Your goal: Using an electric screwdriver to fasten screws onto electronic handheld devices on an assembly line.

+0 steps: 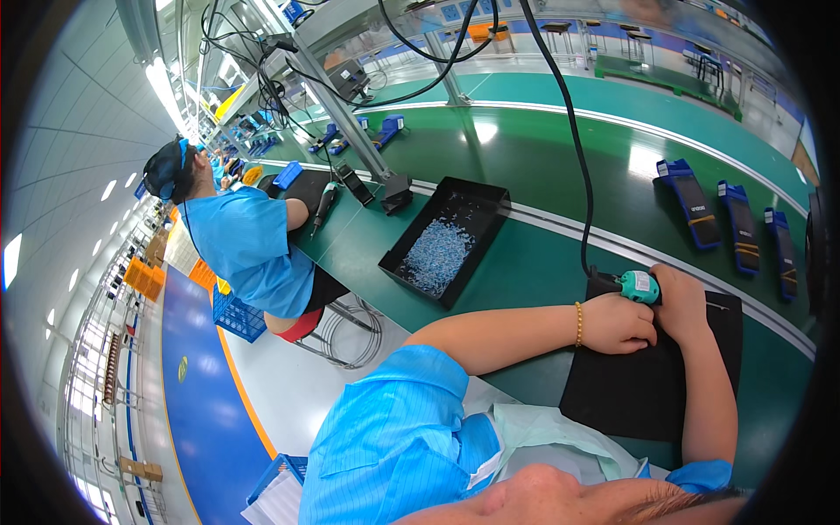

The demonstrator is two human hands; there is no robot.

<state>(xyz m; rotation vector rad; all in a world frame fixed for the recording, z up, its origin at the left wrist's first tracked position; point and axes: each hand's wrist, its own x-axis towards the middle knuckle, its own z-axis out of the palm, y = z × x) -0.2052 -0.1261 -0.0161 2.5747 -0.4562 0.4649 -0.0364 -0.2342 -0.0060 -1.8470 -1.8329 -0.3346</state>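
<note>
My right hand (pixel 684 302) is wrapped round a teal corded electric screwdriver (pixel 640 287), whose rear end faces up and whose black cord rises from it. Close beside it, over a black mat (pixel 612 394), my left hand (pixel 619 324) has its fingers curled together. Whatever the left fingers hold, if anything, is hidden under them. The screwdriver's tip is out of sight behind my hands. A gold beaded bracelet (pixel 578 325) circles my left wrist.
Left of the mat, a black tray (pixel 477 249) holds many small blue and white pieces. Beyond a metal rail, blue-and-black strapped holders (pixel 691 206) lie on the green conveyor. A co-worker (pixel 236 232) in blue sits at the left, near another screwdriver (pixel 325 206). Black cables hang overhead.
</note>
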